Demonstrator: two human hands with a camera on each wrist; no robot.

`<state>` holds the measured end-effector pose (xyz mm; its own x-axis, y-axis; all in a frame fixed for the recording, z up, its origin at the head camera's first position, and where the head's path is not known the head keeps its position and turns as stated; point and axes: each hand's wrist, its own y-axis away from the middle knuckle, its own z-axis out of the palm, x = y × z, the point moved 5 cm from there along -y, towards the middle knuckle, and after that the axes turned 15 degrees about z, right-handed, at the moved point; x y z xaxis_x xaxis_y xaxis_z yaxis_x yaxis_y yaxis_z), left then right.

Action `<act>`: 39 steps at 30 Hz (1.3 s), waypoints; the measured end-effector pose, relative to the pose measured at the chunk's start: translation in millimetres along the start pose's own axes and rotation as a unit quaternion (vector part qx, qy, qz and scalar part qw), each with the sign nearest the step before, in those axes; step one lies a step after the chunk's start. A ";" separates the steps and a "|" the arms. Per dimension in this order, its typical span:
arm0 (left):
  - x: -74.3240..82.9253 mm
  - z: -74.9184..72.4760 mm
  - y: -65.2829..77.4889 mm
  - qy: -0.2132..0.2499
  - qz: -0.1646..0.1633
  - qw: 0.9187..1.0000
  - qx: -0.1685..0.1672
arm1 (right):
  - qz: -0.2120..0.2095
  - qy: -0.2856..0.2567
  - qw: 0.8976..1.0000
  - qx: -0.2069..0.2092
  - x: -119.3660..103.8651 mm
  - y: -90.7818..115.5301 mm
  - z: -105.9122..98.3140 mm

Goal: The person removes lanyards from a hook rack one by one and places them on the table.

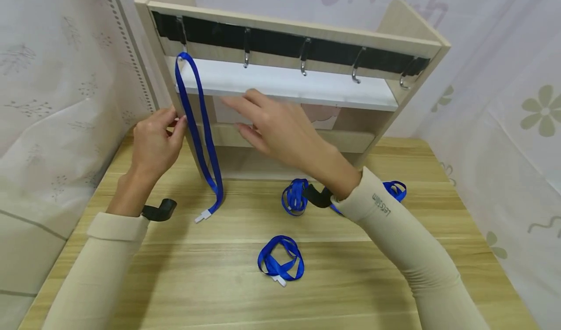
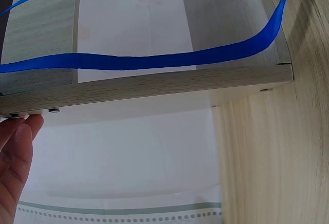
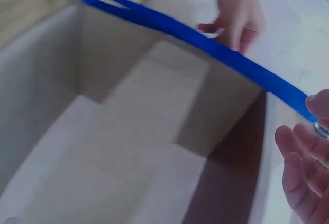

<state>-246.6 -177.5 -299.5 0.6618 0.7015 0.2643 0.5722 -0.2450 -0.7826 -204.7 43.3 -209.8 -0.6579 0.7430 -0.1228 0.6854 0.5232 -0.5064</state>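
Observation:
A blue lanyard (image 1: 206, 125) with a white clip (image 1: 203, 216) hangs from the leftmost metal hook of a wooden rack (image 1: 293, 18), its loop drooping toward the table. My left hand (image 1: 155, 137) touches the rack's left side panel just beside the strap. In the left wrist view, the fingertips (image 2: 35, 124) rest against the panel's outer face, under its edge. My right hand (image 1: 273, 125), slightly blurred, is in front of the shelf with fingers extended leftward and nothing in them. Seen from the right wrist, the blue strap (image 3: 205, 44) overlaps the fingers (image 3: 298, 178).
Bare hooks (image 1: 303, 57) line the black strip right of the lanyard. Coiled blue lanyards lie on the wooden table (image 1: 210, 281): one at the front (image 1: 282, 259), one near the rack (image 1: 294, 197), another (image 1: 396, 190) partly behind my right forearm. Pale patterned curtains (image 1: 504, 77) surround the table.

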 end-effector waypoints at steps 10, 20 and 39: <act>3.1 4.7 -2.5 0.006 0.011 1.000 0.004 | 0.092 -0.022 0.996 0.000 -23.2 -60.8 -2.6; 0.1 -2.6 -1.4 0.002 0.013 1.000 0.018 | 0.118 -0.059 0.991 0.015 -39.5 -72.5 -1.9; 1.7 -1.3 -1.4 0.002 0.004 1.000 0.013 | 0.131 -0.054 0.990 -0.001 -38.5 -77.6 -20.5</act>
<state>-245.7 -176.9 -297.2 0.6676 0.6975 0.2603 0.5544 -0.2324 -0.7992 -226.2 -17.3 -148.2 -0.4858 0.8052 -0.3401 0.8382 0.3189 -0.4424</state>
